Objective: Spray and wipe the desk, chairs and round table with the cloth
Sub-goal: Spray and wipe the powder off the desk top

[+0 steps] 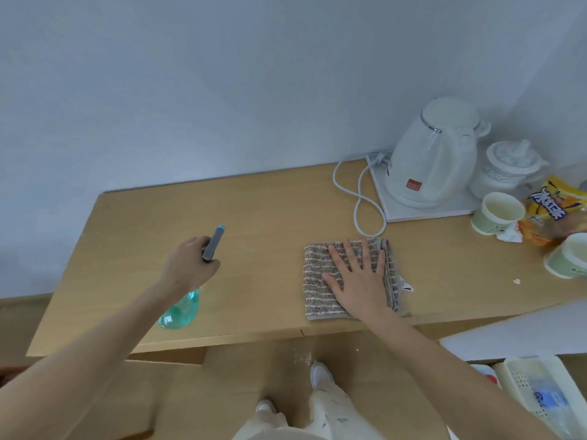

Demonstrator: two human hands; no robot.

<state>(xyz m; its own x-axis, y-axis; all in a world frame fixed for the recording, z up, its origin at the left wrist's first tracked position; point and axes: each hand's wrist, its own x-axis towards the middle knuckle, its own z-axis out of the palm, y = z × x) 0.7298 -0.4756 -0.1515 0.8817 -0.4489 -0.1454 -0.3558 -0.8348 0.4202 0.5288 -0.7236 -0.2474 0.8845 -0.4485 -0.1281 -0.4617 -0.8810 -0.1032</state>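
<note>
Two hands: left grip clenches spray bottle, right flat atop cloth.

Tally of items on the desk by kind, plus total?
Spray bottle: 1, held in the left hand
Cloth: 1, under the right hand
Kettle: 1
Paper cups: 2
Snack bag: 1
Lidded white pot: 1
Total: 7
</note>
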